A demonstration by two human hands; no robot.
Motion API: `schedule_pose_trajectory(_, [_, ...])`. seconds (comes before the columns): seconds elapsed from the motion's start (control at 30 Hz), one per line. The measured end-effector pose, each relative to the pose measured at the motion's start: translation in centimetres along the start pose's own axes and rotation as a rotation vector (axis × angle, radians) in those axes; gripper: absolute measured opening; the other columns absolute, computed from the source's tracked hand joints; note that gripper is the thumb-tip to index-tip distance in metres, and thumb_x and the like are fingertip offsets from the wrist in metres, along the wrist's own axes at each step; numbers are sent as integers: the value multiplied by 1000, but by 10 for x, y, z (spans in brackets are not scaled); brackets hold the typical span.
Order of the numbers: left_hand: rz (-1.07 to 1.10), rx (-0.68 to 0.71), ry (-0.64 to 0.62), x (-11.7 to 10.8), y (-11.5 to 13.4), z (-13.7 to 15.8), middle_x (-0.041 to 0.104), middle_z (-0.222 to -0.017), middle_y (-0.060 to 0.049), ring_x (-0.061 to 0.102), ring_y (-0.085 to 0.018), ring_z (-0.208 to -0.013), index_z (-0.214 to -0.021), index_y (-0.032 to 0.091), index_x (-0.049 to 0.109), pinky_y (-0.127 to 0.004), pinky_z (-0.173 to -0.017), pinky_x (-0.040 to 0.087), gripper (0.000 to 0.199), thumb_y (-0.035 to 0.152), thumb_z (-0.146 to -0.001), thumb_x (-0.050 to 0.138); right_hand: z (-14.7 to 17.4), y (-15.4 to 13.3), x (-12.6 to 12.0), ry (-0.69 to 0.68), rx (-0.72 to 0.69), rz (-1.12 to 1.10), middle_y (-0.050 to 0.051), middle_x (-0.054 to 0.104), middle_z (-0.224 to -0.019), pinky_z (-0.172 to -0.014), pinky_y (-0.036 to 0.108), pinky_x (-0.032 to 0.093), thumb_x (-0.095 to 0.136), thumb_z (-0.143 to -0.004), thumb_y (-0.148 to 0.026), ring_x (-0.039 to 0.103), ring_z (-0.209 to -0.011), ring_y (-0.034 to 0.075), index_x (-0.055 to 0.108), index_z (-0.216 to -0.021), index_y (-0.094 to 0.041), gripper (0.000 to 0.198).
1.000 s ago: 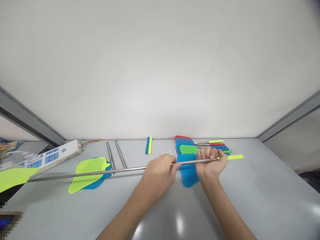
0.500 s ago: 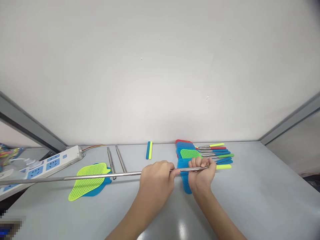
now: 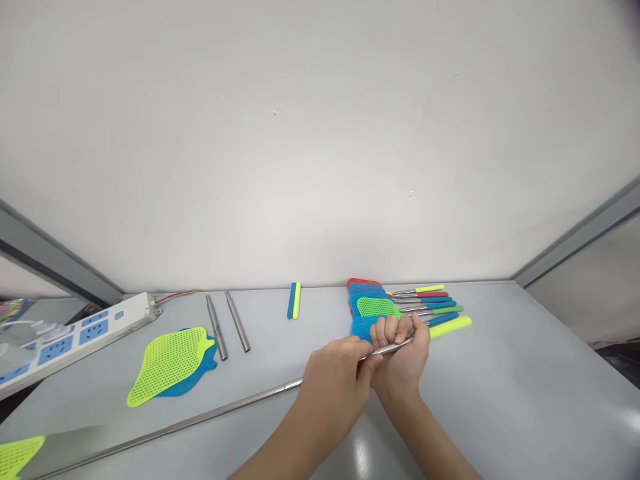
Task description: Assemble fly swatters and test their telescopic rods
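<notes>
Both hands are closed on a long telescopic fly swatter, whose steel rod runs from the lower left up to the right. Its yellow-green mesh head shows partly at the left edge. The yellow handle sticks out beyond my right hand, which grips the rod's thick end, palm up. My left hand wraps the rod just left of it, the two hands nearly touching. Behind my right hand lies a stack of fly swatters with blue, green and red heads, handles pointing right.
On the left lie loose yellow-green and blue swatter heads and two steel tubes. A blue and a yellow handle sleeve lie near the wall. A white power strip stands at the far left.
The swatter's rod has tilted, its left end swinging down toward me, so its yellow-green head has come into view. My left hand has shifted right and down, closer to the right hand.
</notes>
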State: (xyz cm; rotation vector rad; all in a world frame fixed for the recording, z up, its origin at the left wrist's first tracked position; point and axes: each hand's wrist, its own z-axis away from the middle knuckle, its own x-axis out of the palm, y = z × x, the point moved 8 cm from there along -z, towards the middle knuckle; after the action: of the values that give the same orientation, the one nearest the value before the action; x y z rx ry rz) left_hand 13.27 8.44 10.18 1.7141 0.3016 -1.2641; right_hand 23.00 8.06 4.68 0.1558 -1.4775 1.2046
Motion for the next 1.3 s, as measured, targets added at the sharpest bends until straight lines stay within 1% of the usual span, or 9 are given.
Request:
schedule_pose_trajectory(0.2, [-10, 10, 12, -2, 0, 0, 53, -61, 3, 45, -10, -56, -58, 19, 47, -21, -49, 27, 25, 20, -80, 35, -3, 0, 3, -13, 44, -23, -7, 17, -38, -35, 23, 19, 37, -75, -35, 20, -35, 8, 18, -47, -18, 38])
schedule_pose_trajectory(0.4, [7, 49, 32, -4, 1, 0, 55, -66, 4, 46, -11, -60, -69, 24, 53, -21, -50, 27, 24, 18, -80, 34, 1, 9, 4, -52, 72, -31, -7, 17, -40, -36, 23, 20, 38, -75, -34, 20, -37, 8, 19, -46, -18, 38])
schedule_pose_trajectory(0.53, [-115, 49, 28, -8, 6, 0, 56, -63, 3, 48, -11, -58, -67, 22, 54, -22, -49, 25, 23, 18, -80, 35, 6, 14, 0, -13, 55, -46, -7, 14, -40, -36, 23, 20, 37, -75, -34, 18, -37, 9, 17, -47, -18, 38])
schedule_pose_trajectory(0.6, [-197, 25, 6, -9, 9, 1, 56, -61, 2, 49, -11, -57, -66, 21, 53, -23, -47, 24, 22, 18, -79, 36, 9, 14, -1, 16, 50, -65, -7, 13, -41, -36, 22, 21, 36, -75, -34, 17, -37, 9, 15, -48, -17, 38])
schedule_pose_trajectory(0.7, [-265, -7, -32, -6, 12, 2, 56, -60, 2, 50, -12, -57, -66, 20, 53, -24, -45, 22, 21, 17, -79, 37, 13, 15, 1, 9, 53, -41, -7, 12, -40, -36, 22, 21, 33, -75, -35, 16, -37, 9, 14, -48, -17, 38])
schedule_pose_trajectory(0.8, [-271, -1, -37, -2, 14, 1, 57, -61, 2, 51, -12, -57, -67, 20, 53, -24, -45, 22, 21, 16, -79, 36, 14, 15, 3, -22, 47, -7, -7, 13, -39, -36, 22, 23, 31, -76, -36, 18, -36, 9, 13, -48, -17, 38])
schedule_pose_trajectory(0.97, [-268, 9, -62, 0, 13, -2, 58, -63, 2, 52, -12, -58, -67, 20, 53, -23, -45, 23, 21, 17, -79, 36, 12, 16, 0, 5, 71, -44, -7, 14, -39, -36, 22, 22, 32, -76, -34, 19, -36, 9, 14, -48, -17, 37])
schedule_pose_trajectory(1.17, [-211, 8, -27, -4, 14, -1, 57, -63, 2, 52, -11, -59, -63, 19, 51, -23, -46, 25, 23, 17, -79, 35, 13, 14, 1, -3, 55, -50, -7, 14, -41, -36, 22, 22, 34, -76, -35, 21, -36, 8, 16, -48, -18, 38])
schedule_pose_trajectory(1.3, [-225, -15, -37, -3, 12, 0, 56, -61, 1, 51, -12, -57, -65, 19, 52, -24, -45, 24, 23, 18, -80, 35, 12, 16, 0, 15, 91, -38, -7, 16, -40, -36, 23, 23, 36, -75, -34, 22, -36, 8, 18, -46, -18, 37])
